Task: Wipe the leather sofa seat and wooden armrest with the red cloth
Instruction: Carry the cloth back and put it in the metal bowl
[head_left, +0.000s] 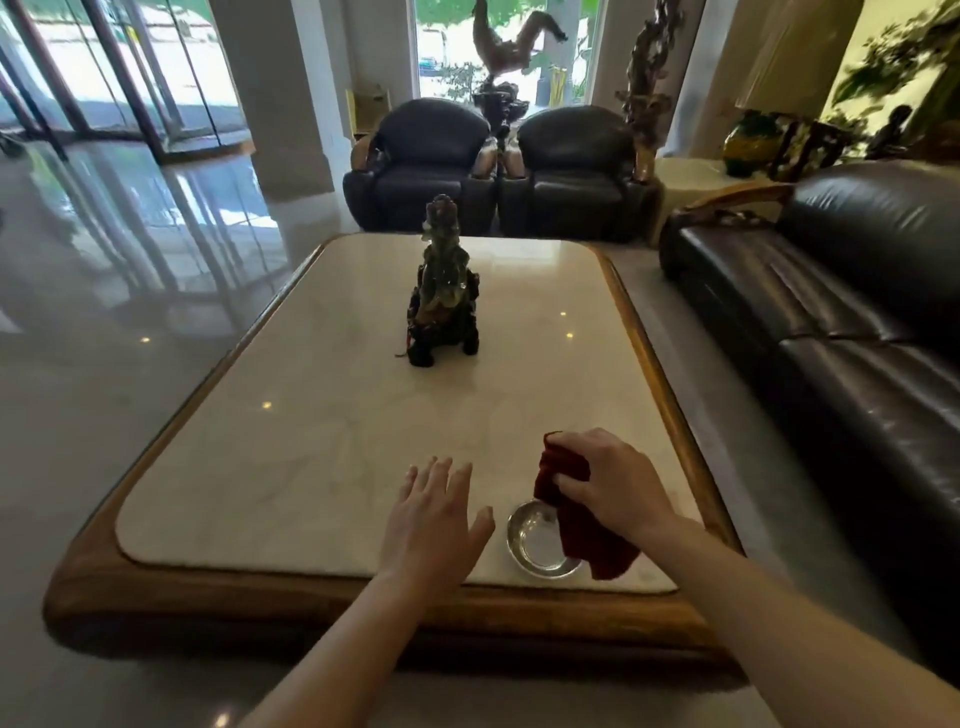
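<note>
My right hand (613, 486) grips the dark red cloth (587, 525), which hangs down over a small metal bowl (535, 545) at the near right of the marble-topped coffee table (332, 447). My left hand (434, 514) hovers flat above the table just left of the bowl, fingers spread, holding nothing. The dark leather sofa (852, 332) runs along the right side, and its curved wooden armrest (737, 200) shows at the far end.
A dark carved figurine (441, 291) stands in the middle of the table. Two dark leather armchairs (431, 161) face me beyond the table. A narrow floor gap separates the table's wooden rim from the sofa. Glossy floor spreads to the left.
</note>
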